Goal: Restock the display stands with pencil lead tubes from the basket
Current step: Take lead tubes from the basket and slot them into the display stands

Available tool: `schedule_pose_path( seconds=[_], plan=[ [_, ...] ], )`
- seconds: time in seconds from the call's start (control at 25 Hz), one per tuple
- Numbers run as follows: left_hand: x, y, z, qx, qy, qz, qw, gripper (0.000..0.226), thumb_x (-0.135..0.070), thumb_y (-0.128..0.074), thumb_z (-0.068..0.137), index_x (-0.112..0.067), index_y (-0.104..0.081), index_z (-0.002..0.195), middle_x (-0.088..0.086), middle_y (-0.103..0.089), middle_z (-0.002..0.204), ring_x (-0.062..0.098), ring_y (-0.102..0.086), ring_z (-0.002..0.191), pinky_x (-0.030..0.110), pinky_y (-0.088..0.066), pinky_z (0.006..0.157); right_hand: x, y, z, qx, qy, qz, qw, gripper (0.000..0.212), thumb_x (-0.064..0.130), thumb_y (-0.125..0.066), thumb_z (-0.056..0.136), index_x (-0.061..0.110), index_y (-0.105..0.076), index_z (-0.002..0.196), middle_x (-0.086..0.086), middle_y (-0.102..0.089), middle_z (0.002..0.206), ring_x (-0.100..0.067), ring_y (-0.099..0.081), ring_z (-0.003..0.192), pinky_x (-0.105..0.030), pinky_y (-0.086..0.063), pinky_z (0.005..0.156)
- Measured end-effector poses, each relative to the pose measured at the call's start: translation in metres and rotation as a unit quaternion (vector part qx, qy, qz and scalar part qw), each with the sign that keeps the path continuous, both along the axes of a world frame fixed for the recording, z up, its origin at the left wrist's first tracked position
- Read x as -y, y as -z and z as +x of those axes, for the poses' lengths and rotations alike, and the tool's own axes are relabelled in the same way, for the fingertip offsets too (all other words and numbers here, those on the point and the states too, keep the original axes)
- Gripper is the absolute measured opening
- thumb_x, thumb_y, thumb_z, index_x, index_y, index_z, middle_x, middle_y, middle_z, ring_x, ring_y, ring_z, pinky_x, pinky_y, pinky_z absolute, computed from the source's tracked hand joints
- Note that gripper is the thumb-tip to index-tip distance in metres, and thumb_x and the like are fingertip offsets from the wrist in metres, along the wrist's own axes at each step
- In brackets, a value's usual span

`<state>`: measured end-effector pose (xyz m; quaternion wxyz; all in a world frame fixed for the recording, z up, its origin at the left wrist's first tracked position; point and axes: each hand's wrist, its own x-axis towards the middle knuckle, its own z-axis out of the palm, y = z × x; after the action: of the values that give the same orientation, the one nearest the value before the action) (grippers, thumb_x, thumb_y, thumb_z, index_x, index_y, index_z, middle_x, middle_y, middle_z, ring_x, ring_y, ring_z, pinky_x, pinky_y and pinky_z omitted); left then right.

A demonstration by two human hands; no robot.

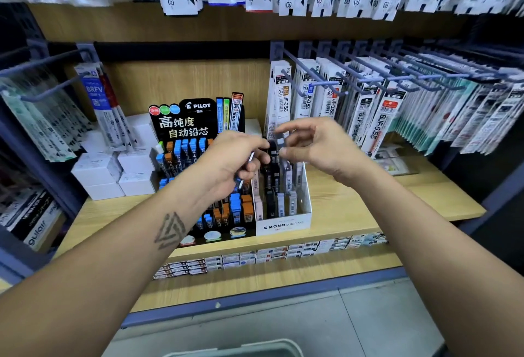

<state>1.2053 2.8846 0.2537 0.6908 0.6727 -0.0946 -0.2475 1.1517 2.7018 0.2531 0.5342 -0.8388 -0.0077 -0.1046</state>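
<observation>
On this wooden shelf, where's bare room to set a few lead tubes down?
Bare wood lies right of the white MONO cardboard stand, running toward the shelf's right end under the hanging refill packs. A smaller bare patch sits front-left, before the stacked white boxes. The middle is crowded by the black PILOT display stand and both hands.

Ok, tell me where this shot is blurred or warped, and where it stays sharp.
Head view: motion blur smears the right hand and the small tube it pinches; the left hand is softer too. Wide-angle warp bows the shelf edge and fans the hanging packs outward. The Pilot stand and Mono box print reads sharp. Lighting is even, with no strong glare.
</observation>
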Motion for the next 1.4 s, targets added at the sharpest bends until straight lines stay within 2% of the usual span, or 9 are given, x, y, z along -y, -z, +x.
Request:
schedule_pose_path(
  seconds=[0.2, 0.32, 0.48, 0.64, 0.8, 0.96, 1.12, 1.28, 1.4],
  plan=[
    [-0.021, -0.007, 0.012, -0.093, 0.008, -0.058, 0.994, 0.029, 0.011, -0.042, 0.093, 0.008, -0.055, 0.119, 0.019, -0.063, 0.086, 0.013, -0.053, 0.062, 0.021, -0.042, 0.051, 0.025, 0.008, 0.018, 0.035, 0.161, 0.012, 0.986, 0.02, -0.003, -0.075, 0.084, 0.011, -0.07, 0.097, -0.01, -0.064, 0.088, -0.024, -0.069, 0.074, -0.048, -0.062, 0.078],
    [-0.027, -0.007, 0.012, -0.101, 0.02, -0.061, 0.993, 0.032, 0.019, -0.04, 0.093, 0.01, -0.055, 0.12, 0.028, -0.07, 0.09, 0.021, -0.065, 0.071, 0.026, -0.054, 0.061, 0.022, 0.01, 0.021, 0.015, 0.138, 0.01, 0.99, 0.018, -0.006, -0.075, 0.083, 0.008, -0.067, 0.09, -0.009, -0.063, 0.083, -0.023, -0.069, 0.071, -0.044, -0.063, 0.078],
    [-0.027, -0.006, 0.008, -0.108, 0.031, -0.076, 0.991, 0.034, 0.018, -0.044, 0.094, 0.009, -0.055, 0.126, 0.027, -0.072, 0.096, 0.031, -0.074, 0.079, 0.046, -0.062, 0.077, 0.011, 0.016, 0.02, -0.023, 0.044, -0.068, 0.996, 0.011, -0.001, -0.078, 0.082, 0.006, -0.071, 0.088, -0.008, -0.072, 0.076, -0.019, -0.069, 0.07, -0.039, -0.059, 0.079],
    [-0.029, -0.009, 0.004, -0.109, 0.02, -0.087, 0.99, 0.022, 0.016, -0.044, 0.096, 0.017, -0.055, 0.115, 0.036, -0.069, 0.101, 0.031, -0.076, 0.076, 0.034, -0.064, 0.07, 0.008, 0.019, 0.02, -0.022, 0.031, -0.124, 0.992, 0.01, 0.003, -0.08, 0.082, 0.011, -0.074, 0.083, -0.011, -0.075, 0.082, -0.022, -0.072, 0.074, -0.035, -0.06, 0.076],
    [-0.033, -0.008, 0.009, -0.102, -0.028, -0.103, 0.989, 0.028, 0.014, -0.046, 0.097, 0.021, -0.048, 0.125, 0.036, -0.07, 0.096, 0.031, -0.075, 0.073, 0.029, -0.062, 0.062, 0.006, 0.013, 0.026, 0.046, 0.136, -0.076, 0.987, 0.022, 0.003, -0.079, 0.083, 0.023, -0.071, 0.08, -0.005, -0.074, 0.082, -0.022, -0.074, 0.075, -0.04, -0.062, 0.078],
    [-0.035, -0.008, 0.01, -0.101, -0.055, -0.099, 0.988, 0.023, 0.009, -0.044, 0.101, 0.012, -0.054, 0.121, 0.026, -0.075, 0.09, 0.03, -0.076, 0.078, 0.034, -0.064, 0.065, -0.001, 0.013, 0.04, 0.068, 0.178, -0.108, 0.976, 0.013, 0.011, -0.08, 0.083, 0.022, -0.074, 0.086, 0.002, -0.072, 0.08, -0.013, -0.07, 0.076, -0.031, -0.06, 0.079],
    [-0.035, -0.006, 0.012, -0.094, -0.066, -0.095, 0.989, 0.026, 0.007, -0.044, 0.101, 0.01, -0.052, 0.127, 0.024, -0.075, 0.089, 0.028, -0.076, 0.074, 0.034, -0.063, 0.063, -0.005, 0.01, 0.041, 0.045, 0.162, -0.175, 0.97, 0.011, 0.011, -0.077, 0.087, 0.02, -0.076, 0.093, 0.006, -0.07, 0.08, -0.004, -0.063, 0.073, -0.01, -0.05, 0.068],
    [-0.035, -0.004, 0.014, -0.094, -0.059, -0.092, 0.99, 0.029, 0.008, -0.044, 0.101, 0.01, -0.051, 0.129, 0.024, -0.075, 0.092, 0.027, -0.075, 0.075, 0.034, -0.063, 0.064, 0.021, 0.003, 0.04, 0.047, 0.211, -0.161, 0.963, 0.015, 0.008, -0.078, 0.086, 0.023, -0.074, 0.087, 0.003, -0.072, 0.082, -0.014, -0.07, 0.081, -0.023, -0.056, 0.079],
    [-0.032, -0.004, 0.013, -0.092, -0.057, -0.091, 0.99, 0.029, 0.009, -0.044, 0.1, 0.011, -0.051, 0.128, 0.026, -0.074, 0.093, 0.027, -0.075, 0.073, 0.035, -0.063, 0.066, 0.034, 0.004, 0.035, 0.042, 0.22, -0.166, 0.96, 0.021, 0.006, -0.076, 0.086, 0.025, -0.07, 0.083, 0.009, -0.068, 0.077, -0.009, -0.067, 0.075, -0.019, -0.053, 0.074]
  ],
)
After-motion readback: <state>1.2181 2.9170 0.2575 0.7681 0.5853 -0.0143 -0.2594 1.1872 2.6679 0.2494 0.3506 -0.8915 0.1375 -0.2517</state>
